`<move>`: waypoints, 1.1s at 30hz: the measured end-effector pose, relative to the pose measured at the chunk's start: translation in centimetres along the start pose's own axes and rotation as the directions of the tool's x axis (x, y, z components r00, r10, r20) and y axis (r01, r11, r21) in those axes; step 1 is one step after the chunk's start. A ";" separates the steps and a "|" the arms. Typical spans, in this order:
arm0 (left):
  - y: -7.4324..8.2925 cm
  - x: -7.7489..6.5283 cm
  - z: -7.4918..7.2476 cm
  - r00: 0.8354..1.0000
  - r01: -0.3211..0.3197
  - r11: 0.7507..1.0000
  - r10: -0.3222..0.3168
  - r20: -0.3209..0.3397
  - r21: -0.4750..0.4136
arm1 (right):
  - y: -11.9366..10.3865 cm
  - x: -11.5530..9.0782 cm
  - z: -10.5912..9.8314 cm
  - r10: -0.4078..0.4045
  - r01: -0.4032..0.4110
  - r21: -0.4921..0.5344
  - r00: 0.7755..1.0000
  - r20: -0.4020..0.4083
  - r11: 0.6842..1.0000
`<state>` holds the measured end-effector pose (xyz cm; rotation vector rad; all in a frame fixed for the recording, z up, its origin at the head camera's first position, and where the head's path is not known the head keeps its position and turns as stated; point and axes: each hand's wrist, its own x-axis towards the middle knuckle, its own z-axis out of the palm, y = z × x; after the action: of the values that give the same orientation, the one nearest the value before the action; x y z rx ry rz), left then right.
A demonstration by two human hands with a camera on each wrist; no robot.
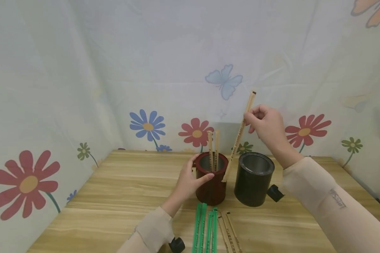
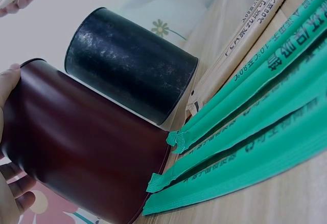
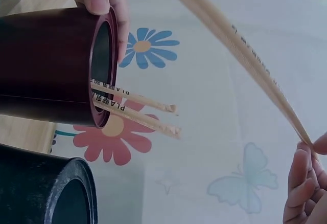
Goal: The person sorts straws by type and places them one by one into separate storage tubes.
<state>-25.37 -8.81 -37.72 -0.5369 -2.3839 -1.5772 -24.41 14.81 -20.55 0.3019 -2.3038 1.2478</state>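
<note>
My left hand (image 1: 190, 179) grips a dark red cup (image 1: 210, 191), thumb on the near side by the rim and fingers round the left side. Two tan paper-wrapped straws (image 3: 135, 114) stick up out of that cup. Above and to the right, my right hand (image 1: 267, 124) pinches another wrapped straw (image 1: 239, 138) near its upper end between thumb and fingers. This straw slants, its lower end overlapping the red cup's right side in the head view. In the right wrist view, the held straw (image 3: 245, 55) bends slightly, well apart from the cup's mouth.
A black cup (image 1: 253, 184) stands just right of the red one. Several green-wrapped straws (image 1: 199, 228) lie in front of the red cup, with more tan-wrapped straws (image 1: 232, 232) beside them. Behind the wooden table (image 1: 139, 182) hangs a flowered cloth (image 1: 164, 88).
</note>
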 end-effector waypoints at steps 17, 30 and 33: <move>0.2 -0.3 0.1 1.000 -0.014 1.000 0.014 0.001 -0.005 | 2.9 1.8 3.5 0.042 -0.029 0.063 0.977 -0.211 0.998; 0.1 0.0 0.0 0.999 -0.034 0.999 0.034 -0.005 -0.003 | 4.7 0.3 5.9 0.034 -0.034 0.002 0.991 -0.126 0.999; 0.1 -0.1 0.0 0.999 -0.035 0.999 0.035 -0.004 0.001 | 5.2 -0.1 6.5 0.010 -0.012 -0.028 0.997 -0.081 1.000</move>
<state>-25.28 -8.78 -37.66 -0.5710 -2.3589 -1.5616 -28.58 12.29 -27.28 0.2251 -2.2548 1.2090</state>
